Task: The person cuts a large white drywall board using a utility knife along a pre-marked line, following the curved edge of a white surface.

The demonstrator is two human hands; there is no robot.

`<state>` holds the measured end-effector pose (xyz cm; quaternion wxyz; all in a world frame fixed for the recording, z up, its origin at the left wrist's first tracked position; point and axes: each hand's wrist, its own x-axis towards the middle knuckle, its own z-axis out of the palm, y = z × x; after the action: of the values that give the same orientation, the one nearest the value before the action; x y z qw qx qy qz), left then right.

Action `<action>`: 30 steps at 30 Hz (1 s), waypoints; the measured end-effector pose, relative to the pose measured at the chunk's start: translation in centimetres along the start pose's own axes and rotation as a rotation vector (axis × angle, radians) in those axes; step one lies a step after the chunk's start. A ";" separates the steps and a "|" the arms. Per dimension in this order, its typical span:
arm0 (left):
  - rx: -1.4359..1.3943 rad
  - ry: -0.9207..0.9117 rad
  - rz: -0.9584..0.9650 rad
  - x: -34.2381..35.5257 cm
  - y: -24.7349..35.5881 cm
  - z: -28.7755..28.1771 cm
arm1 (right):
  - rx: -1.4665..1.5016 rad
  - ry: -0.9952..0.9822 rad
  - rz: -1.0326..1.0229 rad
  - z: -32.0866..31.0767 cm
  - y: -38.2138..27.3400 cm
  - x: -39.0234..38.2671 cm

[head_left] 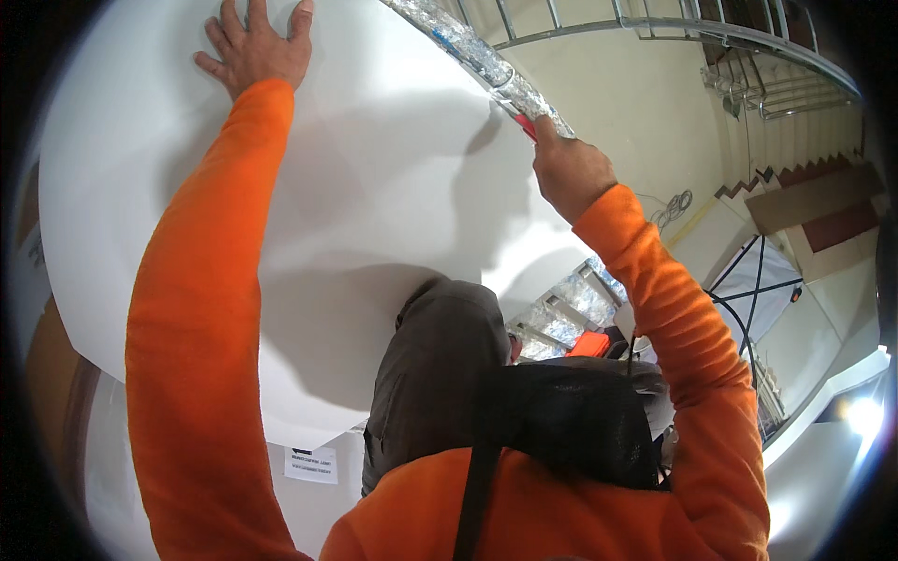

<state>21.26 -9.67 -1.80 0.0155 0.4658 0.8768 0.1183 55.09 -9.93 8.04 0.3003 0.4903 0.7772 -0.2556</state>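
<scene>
My left hand [260,47] lies flat with its fingers spread on a large white sheet [355,178] at the upper left. At the sheet's right edge, my right hand [572,170] is closed round a slim red tool that looks like a utility knife [527,127]; most of its handle is hidden in the fist. Its narrow far end lies along the sheet's edge, beside a silvery, plastic-wrapped rail [468,51]. One dark-trousered knee [440,327] is against or just over the sheet; contact cannot be told.
Below my right forearm is a ladder-like frame [561,313] with an orange-red item [589,344]. A black pouch [566,421] hangs at my chest. Metal railing [599,28] curves across the top right. A coiled cable [672,210] and a folding frame with white cloth [756,280] stand right.
</scene>
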 end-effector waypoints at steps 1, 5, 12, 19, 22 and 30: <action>0.016 -0.012 -0.003 -0.1 -0.5 -0.1 | 0.002 -0.005 -0.006 -0.1 -0.2 -0.2; 0.002 -0.034 -0.005 0.0 1.0 -0.4 | -0.037 0.095 -0.047 -0.2 0.3 0.8; 0.036 0.030 0.013 0.0 -0.5 0.7 | -0.010 0.052 0.021 -2.2 -1.8 -0.4; 0.007 0.020 0.019 0.4 1.6 0.8 | -0.009 0.111 0.043 0.2 0.1 2.3; 0.032 0.025 0.009 0.2 0.3 0.9 | -0.001 0.098 -0.008 1.5 1.1 0.1; 0.029 -0.019 -0.007 0.0 0.9 -0.2 | -0.004 0.116 -0.020 0.9 0.1 1.0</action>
<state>21.94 -9.19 -1.39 0.0171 0.4642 0.8798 0.1010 55.02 -9.89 6.70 0.2530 0.4960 0.7987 -0.2281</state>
